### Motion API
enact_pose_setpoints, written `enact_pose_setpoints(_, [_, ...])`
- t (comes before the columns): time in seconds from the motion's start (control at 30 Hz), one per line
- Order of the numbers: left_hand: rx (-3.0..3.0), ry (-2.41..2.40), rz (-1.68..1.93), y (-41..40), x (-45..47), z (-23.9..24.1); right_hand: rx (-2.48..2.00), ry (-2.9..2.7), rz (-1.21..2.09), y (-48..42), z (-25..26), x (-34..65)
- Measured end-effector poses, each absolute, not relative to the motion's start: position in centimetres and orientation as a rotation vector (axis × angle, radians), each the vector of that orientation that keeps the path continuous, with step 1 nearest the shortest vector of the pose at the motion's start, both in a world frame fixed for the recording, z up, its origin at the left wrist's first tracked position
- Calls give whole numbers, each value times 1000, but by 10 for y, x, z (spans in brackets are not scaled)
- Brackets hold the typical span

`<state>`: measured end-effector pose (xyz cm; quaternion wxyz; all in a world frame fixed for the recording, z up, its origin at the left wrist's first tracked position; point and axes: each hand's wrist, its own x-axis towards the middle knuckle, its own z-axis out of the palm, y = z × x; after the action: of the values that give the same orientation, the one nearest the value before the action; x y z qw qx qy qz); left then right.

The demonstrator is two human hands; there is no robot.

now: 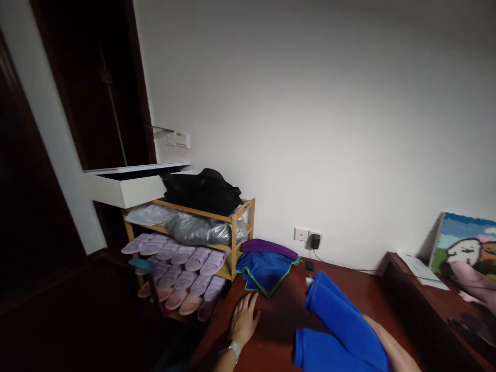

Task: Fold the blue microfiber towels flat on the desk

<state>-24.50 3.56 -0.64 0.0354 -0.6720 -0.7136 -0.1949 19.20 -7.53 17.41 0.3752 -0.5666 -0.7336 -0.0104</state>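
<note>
Carrying a blue towel (341,330) draped over our right forearm (391,346), just above the counter (279,336), we judge that laying it down calls for the bare wood near the folded cloths (265,268). Our left hand (244,320) lies flat and open on the counter, holding nothing. The right hand is hidden under the soft, loosely rolled towel, so we cannot tell its grip.

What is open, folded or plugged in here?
left hand: open, flat on the table.
blue towel: draped over the right arm, hiding that hand.
white box: lid ajar.
charger: plugged into the wall.
blue cloth: loosely folded on the table.
slippers: lined up on the rack.
picture: leaning on the wall.
</note>
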Motion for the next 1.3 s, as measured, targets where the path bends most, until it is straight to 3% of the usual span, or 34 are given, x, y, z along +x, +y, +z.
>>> enact_pose_setpoints(0.13, [-2042,-2129,-681,84,-234,-13,-1232,-2262,105,59,206,119])
enact_pose_setpoints(0.23, [-2015,-2092,-729,98,-233,-24,-1284,-2381,18,163,227,53])
enact_pose_setpoints(0.4, [-2015,-2069,-746,96,-234,-30,-1472,-2213,-17,248,190,-18])
enact_pose_setpoints(0.6, [-2012,-2052,-759,91,-230,-19,-1401,-2231,146,152,70,-36])
enact_pose_setpoints(0.77, [-1983,-2060,-777,88,-228,-13,-1296,-2172,242,49,-54,7])
enact_pose_setpoints(0.87, [-1954,-2054,-767,88,-226,-10,-1320,-2177,211,13,-94,35])
enact_pose_setpoints(1.03, [-1946,-1996,-769,89,-225,-8,-1333,-2175,163,16,-47,20])
enact_pose_setpoints(1.17, [-1925,-1977,-773,90,-226,-11,-1430,-2262,84,78,24,-22])
enact_pose_setpoints(1.3, [-1889,-1997,-800,92,-227,-15,-1585,-2495,144,152,56,-43])
